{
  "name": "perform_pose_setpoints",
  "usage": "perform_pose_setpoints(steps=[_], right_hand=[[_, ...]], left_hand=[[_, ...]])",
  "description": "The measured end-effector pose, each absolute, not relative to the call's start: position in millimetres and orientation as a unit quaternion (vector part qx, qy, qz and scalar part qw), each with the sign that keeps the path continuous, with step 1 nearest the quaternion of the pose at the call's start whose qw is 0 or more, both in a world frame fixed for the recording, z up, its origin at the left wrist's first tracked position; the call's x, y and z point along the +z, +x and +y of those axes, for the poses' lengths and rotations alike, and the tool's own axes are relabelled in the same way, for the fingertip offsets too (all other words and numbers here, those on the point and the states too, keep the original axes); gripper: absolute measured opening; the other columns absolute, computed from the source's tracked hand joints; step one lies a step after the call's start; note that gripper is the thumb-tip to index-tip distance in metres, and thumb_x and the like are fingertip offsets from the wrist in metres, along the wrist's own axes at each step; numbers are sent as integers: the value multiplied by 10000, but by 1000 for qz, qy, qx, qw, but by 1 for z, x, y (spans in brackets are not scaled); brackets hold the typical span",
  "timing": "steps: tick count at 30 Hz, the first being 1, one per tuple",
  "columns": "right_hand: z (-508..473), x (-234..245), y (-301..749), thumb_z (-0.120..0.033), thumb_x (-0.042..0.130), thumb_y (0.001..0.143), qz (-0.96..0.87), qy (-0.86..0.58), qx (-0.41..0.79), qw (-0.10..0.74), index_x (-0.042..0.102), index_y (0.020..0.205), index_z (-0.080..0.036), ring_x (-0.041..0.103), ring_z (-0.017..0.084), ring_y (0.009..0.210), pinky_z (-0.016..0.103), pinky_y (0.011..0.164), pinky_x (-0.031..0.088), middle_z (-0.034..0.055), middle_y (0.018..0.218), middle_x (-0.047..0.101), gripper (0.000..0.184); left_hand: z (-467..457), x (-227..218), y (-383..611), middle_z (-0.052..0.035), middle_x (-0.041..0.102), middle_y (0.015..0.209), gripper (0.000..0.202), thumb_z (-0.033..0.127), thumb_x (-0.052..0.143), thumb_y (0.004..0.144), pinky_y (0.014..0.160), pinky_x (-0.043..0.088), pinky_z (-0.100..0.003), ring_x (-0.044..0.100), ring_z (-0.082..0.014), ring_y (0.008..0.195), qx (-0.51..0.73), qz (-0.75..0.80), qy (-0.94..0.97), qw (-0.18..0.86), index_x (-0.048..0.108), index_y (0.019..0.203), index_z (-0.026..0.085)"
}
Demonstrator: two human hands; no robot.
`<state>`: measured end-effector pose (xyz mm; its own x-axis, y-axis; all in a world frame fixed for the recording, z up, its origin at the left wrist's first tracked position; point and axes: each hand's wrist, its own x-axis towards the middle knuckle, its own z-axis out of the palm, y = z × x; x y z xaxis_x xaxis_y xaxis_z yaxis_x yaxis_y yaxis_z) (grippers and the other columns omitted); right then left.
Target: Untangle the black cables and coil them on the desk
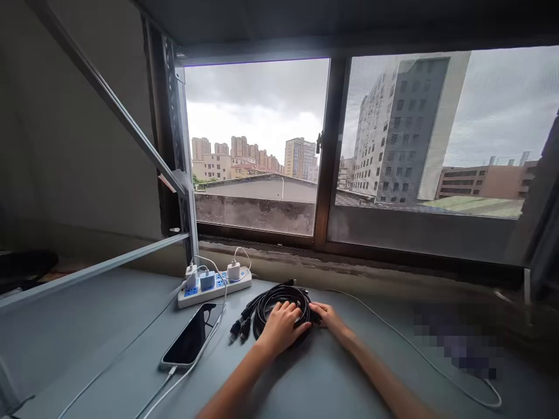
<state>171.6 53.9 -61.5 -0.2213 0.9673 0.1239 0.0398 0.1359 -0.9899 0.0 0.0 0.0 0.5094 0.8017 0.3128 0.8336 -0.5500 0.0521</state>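
Note:
A coil of black cables (269, 302) lies on the grey table (332, 378) below the window, its plugs (239, 329) sticking out at the left. My left hand (282, 326) rests on top of the coil with fingers curled over the strands. My right hand (328, 316) touches the coil's right edge, its fingers pressed on the cables.
A white power strip (213, 286) with three chargers sits left of the coil. A phone (193, 337) lies face up in front of it, on a white charging cable. Another white cable (419, 355) runs across the table to the right. A metal frame (131, 128) stands at left.

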Motion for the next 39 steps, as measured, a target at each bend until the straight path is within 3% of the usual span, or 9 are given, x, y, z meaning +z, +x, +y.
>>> perform_pose_setpoints(steps=[3,6,11,15,18,22,29,39], right_hand=[[53,-60,165,-672,643,629,-592,-407,516,467,688,997,-158,644,247,841,374,691,526,82,943,687,633],[44,-62,164,-641,681,590,-581,-396,505,500,684,1021,-178,625,281,964,397,770,527,88,1051,673,633],[33,-65,164,-470,724,662,-557,-404,459,562,667,1037,-171,596,233,1046,396,961,450,89,1076,666,484],[34,-64,175,-367,618,851,-498,-456,444,588,607,1082,-124,631,183,865,358,752,541,80,958,654,335],[35,-62,182,-340,527,930,-458,-478,450,600,589,1053,-112,625,151,795,281,636,540,57,909,625,267],[33,-58,181,-294,532,933,-444,-487,457,597,599,967,-101,605,122,718,236,579,522,31,824,602,207],[31,-52,175,-199,518,931,-425,-500,424,624,479,1201,-129,587,108,657,199,509,503,14,830,574,281],[34,-51,172,-197,523,926,-426,-492,434,624,485,1182,-129,574,97,624,173,465,471,9,810,570,268]], left_hand=[[9,4,-14,-95,683,952,414,546,514,827,804,456,-369,616,-279,951,-135,-481,-866,32,653,889,162],[9,6,-18,-84,690,913,441,607,575,739,756,461,-325,630,-276,924,-129,-474,-871,18,653,826,181],[5,5,-11,-111,686,989,460,557,589,714,794,455,-354,627,-310,956,-113,-486,-867,3,628,975,181],[3,2,-3,-149,664,1068,526,560,614,682,855,439,-403,600,-348,1021,-93,-501,-860,-5,607,1033,169],[3,2,0,-155,650,1098,516,557,597,705,883,427,-410,583,-346,1056,-82,-509,-857,-9,597,1046,169],[3,3,1,-137,644,1113,477,528,591,719,906,420,-399,573,-332,1081,-76,-512,-856,-12,590,1050,184],[6,4,-1,-147,653,1086,495,530,578,710,877,437,-400,595,-339,1043,-81,-510,-856,-10,596,1046,168],[14,10,0,-147,671,1094,500,495,558,712,841,440,-411,594,-351,1057,-59,-537,-841,-4,607,1107,192]])
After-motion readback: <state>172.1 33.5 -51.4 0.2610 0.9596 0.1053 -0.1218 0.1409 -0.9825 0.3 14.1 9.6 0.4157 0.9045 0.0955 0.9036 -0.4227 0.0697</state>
